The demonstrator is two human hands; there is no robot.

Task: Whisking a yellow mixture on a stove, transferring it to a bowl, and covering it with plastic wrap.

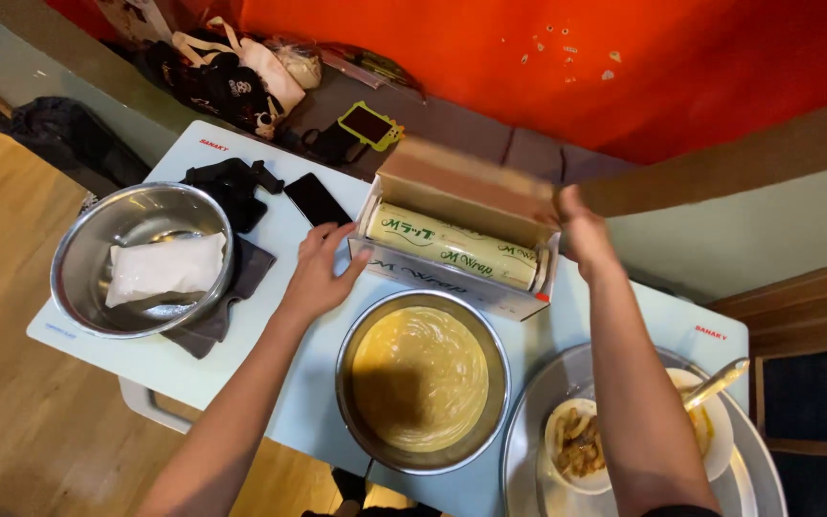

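Note:
A long cardboard box (452,282) of cling wrap lies open on the pale blue table (241,168), its roll (452,247) showing inside. My left hand (320,270) rests on the table with fingers spread, touching the box's left end. My right hand (581,230) grips the raised lid (466,177) at the box's right end. In front of the box stands a steel bowl (423,383) filled with smooth yellow batter.
A second steel bowl (141,258) with a white bag (165,268) in it sits at the left on dark cloth. A black phone (318,199) lies behind my left hand. A round tray (528,431) at the right carries small bowls and a spoon.

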